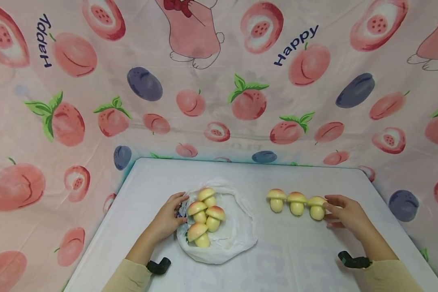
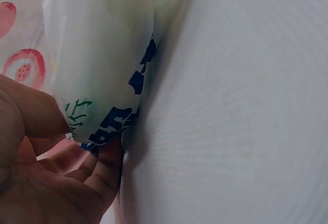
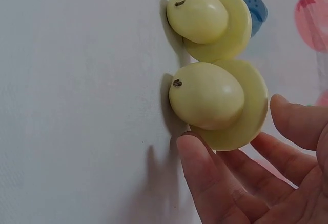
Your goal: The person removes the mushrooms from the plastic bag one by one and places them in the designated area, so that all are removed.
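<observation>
A white plastic bag with blue and green print lies opened out on the table, its rim rolled into a ring. Several toy mushrooms, yellow with orange-tinged caps, are heaped in its left part. My left hand holds the bag's left side between thumb and fingers, seen closely in the left wrist view. To the right, three more mushrooms stand in a row. My right hand is at the rightmost mushroom, fingers spread around its cap side; the thumb is slightly apart from the cap.
The white table ends at the back against a pink fruit-print cloth, which also hangs along both sides. Dark wrist devices sit at both sleeve cuffs.
</observation>
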A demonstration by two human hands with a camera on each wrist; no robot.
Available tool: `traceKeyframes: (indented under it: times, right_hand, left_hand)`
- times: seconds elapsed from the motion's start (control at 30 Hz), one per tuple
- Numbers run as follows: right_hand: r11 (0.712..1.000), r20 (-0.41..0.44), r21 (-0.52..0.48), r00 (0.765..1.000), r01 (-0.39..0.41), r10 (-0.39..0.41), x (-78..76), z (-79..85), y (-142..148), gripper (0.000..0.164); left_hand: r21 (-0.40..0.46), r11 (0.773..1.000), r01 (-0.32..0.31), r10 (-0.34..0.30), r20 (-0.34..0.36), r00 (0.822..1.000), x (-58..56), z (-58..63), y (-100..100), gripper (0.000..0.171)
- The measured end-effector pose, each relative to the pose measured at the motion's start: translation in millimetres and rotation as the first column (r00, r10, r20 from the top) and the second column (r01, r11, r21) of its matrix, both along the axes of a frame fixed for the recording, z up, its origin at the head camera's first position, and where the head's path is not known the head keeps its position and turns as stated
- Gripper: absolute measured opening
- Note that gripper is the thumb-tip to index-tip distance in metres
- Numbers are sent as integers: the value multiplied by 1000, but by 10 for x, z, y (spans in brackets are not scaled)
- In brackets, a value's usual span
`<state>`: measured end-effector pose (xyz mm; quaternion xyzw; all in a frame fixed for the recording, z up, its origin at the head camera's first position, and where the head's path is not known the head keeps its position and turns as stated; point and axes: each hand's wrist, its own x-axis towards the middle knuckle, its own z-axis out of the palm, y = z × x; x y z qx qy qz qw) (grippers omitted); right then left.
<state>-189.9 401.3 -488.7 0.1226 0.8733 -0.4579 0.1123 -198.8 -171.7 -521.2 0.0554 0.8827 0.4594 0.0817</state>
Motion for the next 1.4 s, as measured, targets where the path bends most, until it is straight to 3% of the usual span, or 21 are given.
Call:
traceKeyframes:
  times: [0.77, 1.4]
  right_hand:
    - [999, -85, 22, 995, -40, 41, 125, 154, 119, 63]
    - [996, -153, -13, 985, -87, 84, 165, 379, -207, 65]
  left_hand:
    - [-10, 1000, 1, -1, -17, 1000, -13, -27, -10, 77]
    - [-13, 1000, 3, -3, -18, 1000, -23, -38, -11, 76]
